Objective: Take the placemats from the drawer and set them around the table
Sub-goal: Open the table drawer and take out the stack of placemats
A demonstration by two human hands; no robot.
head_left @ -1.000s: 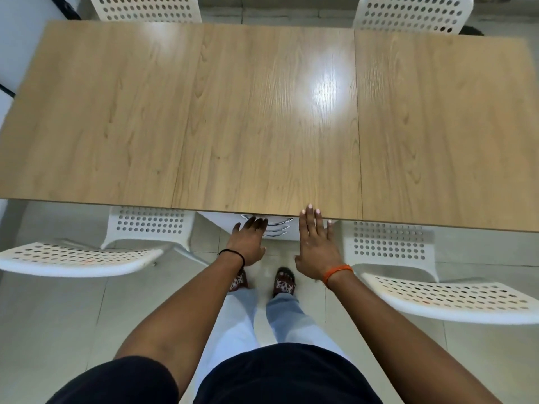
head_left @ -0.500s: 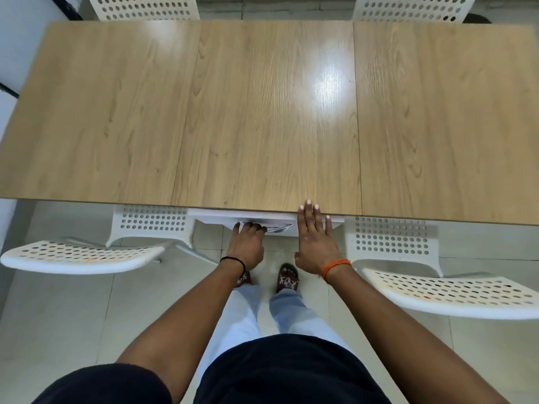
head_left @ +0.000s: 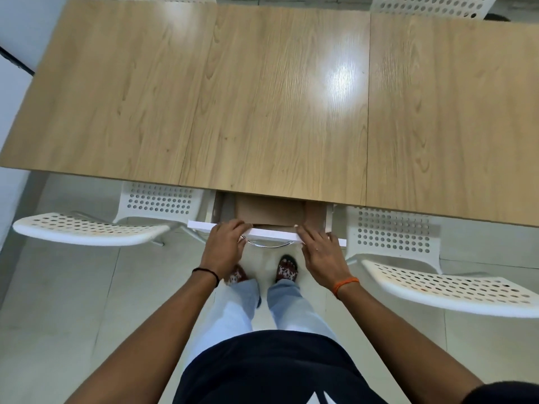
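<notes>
- Now the drawer (head_left: 267,234) juts out under the desk (head_left: 262,97), lower centre, brown placemats (head_left: 269,210) inside.
- Left hand (head_left: 226,246) curls over its white front; right hand (head_left: 319,253) lies flat, fingers straight.

No readable text, label or number anywhere.

Pale tiled floor (head_left: 58,316). White perforated chairs: one at near-left edge of surface (head_left: 87,228), one at near-right (head_left: 437,287), two at far edge (head_left: 431,5). White wall (head_left: 17,30) left. Ceiling-light glare on wood-grain top.
</notes>
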